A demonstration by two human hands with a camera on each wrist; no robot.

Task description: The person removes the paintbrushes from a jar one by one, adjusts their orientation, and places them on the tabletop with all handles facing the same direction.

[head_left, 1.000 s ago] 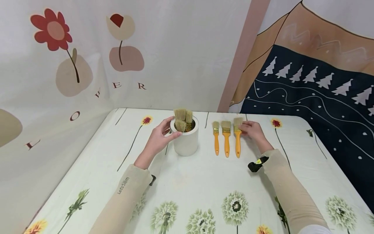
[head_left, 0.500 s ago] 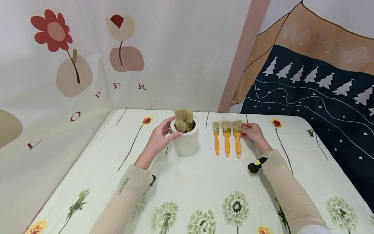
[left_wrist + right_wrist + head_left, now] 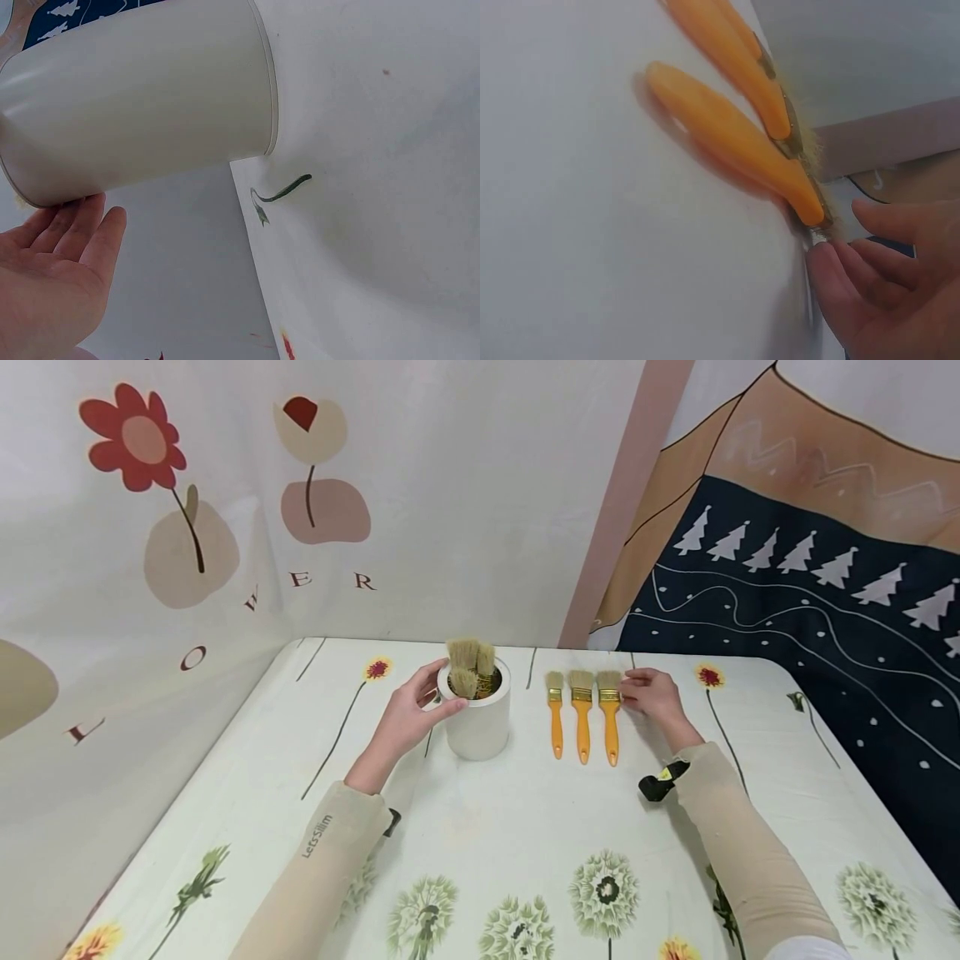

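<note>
My left hand (image 3: pixel 408 714) grips the rim of a white cylindrical pot (image 3: pixel 477 731), thumb at the near side and fingers at the far side. Several brushes (image 3: pixel 465 664) stand in the pot, bristles up; their handles are hidden inside. On the table lie three flat paintbrushes with orange handles, side by side: a narrow left brush (image 3: pixel 555 714), a middle brush (image 3: pixel 582 714) and a right brush (image 3: pixel 609 714). Beside the right brush's bristles is my right hand (image 3: pixel 652 697), its fingers loosely bent and holding nothing. The right wrist view shows the fingertips (image 3: pixel 826 259) close to that brush's bristle end.
A white cloth with printed flowers covers the table (image 3: pixel 480 827). Behind it hangs a white printed curtain (image 3: pixel 465 510), close to the table's far edge. A dark blue printed cloth (image 3: pixel 810 610) hangs at the right.
The right paintbrush has come down level with the other two, its bristles now in line with theirs. My right hand has let go of it and shifted slightly right. My left hand stays on the pot.
</note>
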